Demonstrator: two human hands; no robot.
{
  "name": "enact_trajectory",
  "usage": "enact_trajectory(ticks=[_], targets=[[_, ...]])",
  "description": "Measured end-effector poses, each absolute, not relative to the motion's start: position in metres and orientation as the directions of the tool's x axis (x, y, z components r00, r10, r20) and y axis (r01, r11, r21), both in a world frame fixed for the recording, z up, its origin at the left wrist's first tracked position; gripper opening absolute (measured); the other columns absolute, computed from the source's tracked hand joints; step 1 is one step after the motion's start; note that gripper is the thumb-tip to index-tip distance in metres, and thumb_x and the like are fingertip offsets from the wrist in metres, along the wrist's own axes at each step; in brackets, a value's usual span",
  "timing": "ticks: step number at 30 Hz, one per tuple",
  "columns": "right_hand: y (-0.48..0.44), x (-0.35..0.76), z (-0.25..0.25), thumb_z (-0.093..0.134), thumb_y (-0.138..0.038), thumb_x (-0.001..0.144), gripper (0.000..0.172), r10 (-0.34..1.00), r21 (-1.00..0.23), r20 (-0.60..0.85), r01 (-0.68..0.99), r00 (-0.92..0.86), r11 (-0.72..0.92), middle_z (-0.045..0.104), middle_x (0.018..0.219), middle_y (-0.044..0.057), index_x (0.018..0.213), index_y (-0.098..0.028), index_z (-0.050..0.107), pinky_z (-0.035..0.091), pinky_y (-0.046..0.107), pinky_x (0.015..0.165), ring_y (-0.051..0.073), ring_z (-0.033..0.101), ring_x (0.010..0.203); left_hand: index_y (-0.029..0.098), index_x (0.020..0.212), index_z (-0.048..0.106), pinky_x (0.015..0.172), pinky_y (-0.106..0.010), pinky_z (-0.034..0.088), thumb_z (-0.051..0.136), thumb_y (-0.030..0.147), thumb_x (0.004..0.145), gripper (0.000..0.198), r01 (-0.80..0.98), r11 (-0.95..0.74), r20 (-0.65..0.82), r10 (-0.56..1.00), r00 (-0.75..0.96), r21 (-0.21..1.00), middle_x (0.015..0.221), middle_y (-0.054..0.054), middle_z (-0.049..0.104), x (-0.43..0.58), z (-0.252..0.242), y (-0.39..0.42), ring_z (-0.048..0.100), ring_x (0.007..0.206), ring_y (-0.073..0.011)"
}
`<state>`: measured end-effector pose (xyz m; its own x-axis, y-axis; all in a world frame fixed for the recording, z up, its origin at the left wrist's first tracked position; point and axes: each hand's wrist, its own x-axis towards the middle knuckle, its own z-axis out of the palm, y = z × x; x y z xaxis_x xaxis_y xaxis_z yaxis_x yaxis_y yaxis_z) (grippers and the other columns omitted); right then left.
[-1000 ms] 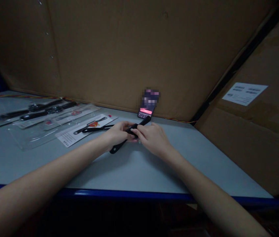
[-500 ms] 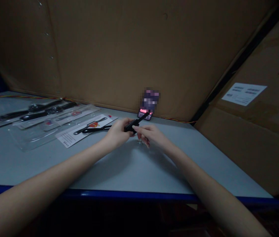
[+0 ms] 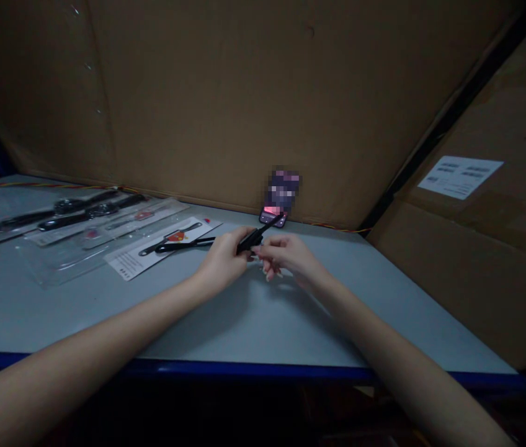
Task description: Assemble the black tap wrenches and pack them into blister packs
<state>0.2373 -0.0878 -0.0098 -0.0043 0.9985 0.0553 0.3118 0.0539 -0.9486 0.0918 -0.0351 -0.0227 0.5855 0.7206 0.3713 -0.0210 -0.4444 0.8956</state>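
Observation:
My left hand (image 3: 228, 254) is closed around a black long-handled tool (image 3: 254, 238), whose exact kind I cannot make out. A thin dark end of it points up and right, and two slim black handles (image 3: 183, 245) stick out on the left. Close against the tool's near right side is my right hand (image 3: 286, 256), thumb and forefinger pinched together, other fingers curled below. Whatever sits in that pinch is too small to name. Under the handles lies a white printed card (image 3: 144, 256) with a picture of a black tool and an orange-red mark.
Several clear plastic packs with black tools (image 3: 81, 214) lie on the grey table (image 3: 105, 316) at left, beside an open clear plastic shell (image 3: 58, 270). A lit phone (image 3: 275, 214) leans against the cardboard wall (image 3: 198, 112). Another cardboard panel (image 3: 486, 261) stands at right.
My right thumb has slid off the tool's top to its near lower side, and the right fingers curl more. The tool has turned slightly in my left hand.

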Motion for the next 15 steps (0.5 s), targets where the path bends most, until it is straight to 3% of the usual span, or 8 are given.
enact_trajectory(ticks=[3, 7, 9, 15], targets=[[-0.088, 0.240, -0.009, 0.053, -0.042, 0.079, 0.031, 0.968, -0.805, 0.245, 0.545, -0.057, 0.235, 0.053, 0.049, -0.002, 0.061, -0.018, 0.047, 0.032, 0.021, 0.041, 0.009, 0.050, 0.041, 0.016, 0.097, 0.061, 0.072, -0.027, 0.049, 0.054, 0.001, 0.064, 0.037, -0.046, -0.437, 0.377, 0.712, 0.592, 0.898, 0.097, -0.005, 0.065, 0.093, -0.025, -0.031, 0.060, 0.088, -0.0187], [-0.092, 0.246, -0.002, 0.053, -0.034, 0.081, 0.021, 0.878, -0.393, 0.448, 0.844, -0.170, 0.365, 0.057, 0.060, 0.000, 0.068, -0.018, 0.052, 0.032, 0.023, 0.053, 0.012, 0.051, 0.057, 0.015, 0.097, 0.061, 0.068, -0.026, 0.050, 0.054, -0.001, 0.062, 0.039, -0.042, -0.392, 0.340, 0.733, 0.590, 0.919, 0.095, -0.005, 0.064, 0.096, -0.020, -0.028, 0.061, 0.084, -0.0173], [-0.094, 0.249, 0.001, 0.053, -0.030, 0.082, 0.016, 0.859, -0.284, 0.455, 0.876, -0.234, 0.389, 0.059, 0.066, 0.002, 0.072, -0.017, 0.053, 0.032, 0.024, 0.056, 0.013, 0.052, 0.061, 0.013, 0.093, 0.061, 0.068, -0.026, 0.050, 0.056, -0.005, 0.058, 0.039, -0.035, -0.344, 0.301, 0.762, 0.574, 0.938, 0.089, -0.004, 0.065, 0.097, -0.015, -0.029, 0.061, 0.080, -0.0164], [-0.093, 0.252, 0.000, 0.050, -0.018, 0.082, 0.006, 0.818, -0.129, 0.455, 0.883, -0.352, 0.451, 0.060, 0.074, 0.004, 0.076, -0.017, 0.051, 0.031, 0.025, 0.060, 0.014, 0.051, 0.066, 0.012, 0.082, 0.061, 0.067, -0.025, 0.048, 0.062, -0.008, 0.051, 0.037, -0.059, -0.191, 0.190, 0.801, 0.568, 0.980, 0.079, -0.001, 0.064, 0.097, -0.005, -0.037, 0.060, 0.075, -0.0142]])
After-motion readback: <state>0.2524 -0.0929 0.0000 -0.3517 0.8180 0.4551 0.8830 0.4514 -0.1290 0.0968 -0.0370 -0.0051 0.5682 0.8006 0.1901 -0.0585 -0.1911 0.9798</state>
